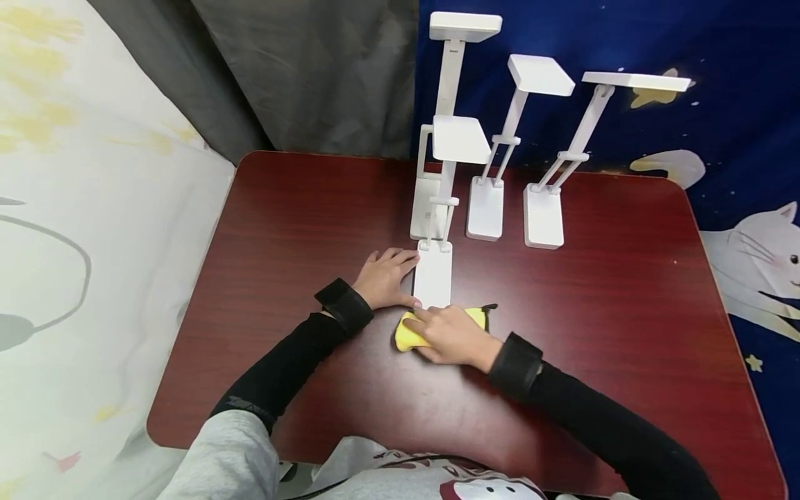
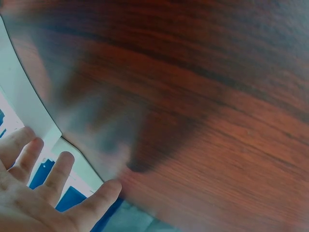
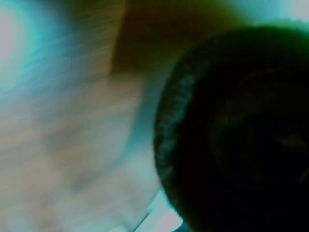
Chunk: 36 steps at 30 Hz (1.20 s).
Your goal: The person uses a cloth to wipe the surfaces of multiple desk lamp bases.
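A white desk lamp [image 1: 432,274] stands nearest the person, its flat head [image 1: 461,139] raised on a folding arm. Beside the left edge of its base lies my left hand [image 1: 389,279], fingers extended and thumb near the base's front corner. In the left wrist view the fingers of that left hand [image 2: 43,193] are spread, with white surfaces behind them. Just in front of the base, my right hand [image 1: 455,337] grips a bunched yellow cloth [image 1: 409,335] with dark edging. A dark cuff fills much of the blurred right wrist view, and no fingers show there.
Three more white desk lamps stand behind: one close behind the front lamp [image 1: 426,208], one in the middle [image 1: 485,212], one at the right [image 1: 544,219]. The reddish-brown table [image 1: 625,312] has rounded corners. A grey curtain [image 1: 325,83] and blue printed cloth [image 1: 744,139] hang behind.
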Available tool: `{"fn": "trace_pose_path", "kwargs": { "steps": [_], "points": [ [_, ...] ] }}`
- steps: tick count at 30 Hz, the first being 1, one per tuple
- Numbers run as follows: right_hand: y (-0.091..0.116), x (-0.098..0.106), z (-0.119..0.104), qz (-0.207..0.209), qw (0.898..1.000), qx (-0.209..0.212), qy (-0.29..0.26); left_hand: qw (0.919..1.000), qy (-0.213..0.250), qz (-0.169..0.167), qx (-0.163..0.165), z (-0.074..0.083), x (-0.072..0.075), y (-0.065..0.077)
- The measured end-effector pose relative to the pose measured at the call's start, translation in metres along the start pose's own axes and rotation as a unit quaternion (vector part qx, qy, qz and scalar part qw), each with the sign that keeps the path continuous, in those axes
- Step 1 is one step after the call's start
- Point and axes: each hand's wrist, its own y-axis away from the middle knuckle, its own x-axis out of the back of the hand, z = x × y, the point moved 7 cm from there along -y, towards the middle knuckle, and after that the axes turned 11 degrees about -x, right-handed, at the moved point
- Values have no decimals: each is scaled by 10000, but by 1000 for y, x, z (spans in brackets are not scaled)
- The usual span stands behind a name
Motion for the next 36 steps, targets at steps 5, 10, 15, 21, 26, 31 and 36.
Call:
{"fn": "trace_pose_path", "kwargs": {
  "steps": [5,10,15,21,26,31,36],
  "points": [
    [-11,-9,0,-40,9989,-451,106,10000,-40,-46,-18,1,0,-1],
    [7,-7,18,-257,9961,-843,95,9999,40,-61,96,-1,3,1],
    [31,-3,38,-353,9914,-1258,-48,9998,135,-82,105,-2,4,2],
    [46,13,78,-471,9793,-1967,49,9997,194,-120,74,-1,1,0],
    [11,44,112,62,9730,-2306,112,9997,133,-132,143,-4,2,-1],
    [-37,37,116,97,9753,-2195,232,9995,135,-222,187,-4,1,0],
    [-49,13,111,-370,9686,-2447,230,9996,175,-201,87,-1,1,-1]
  ]
}}
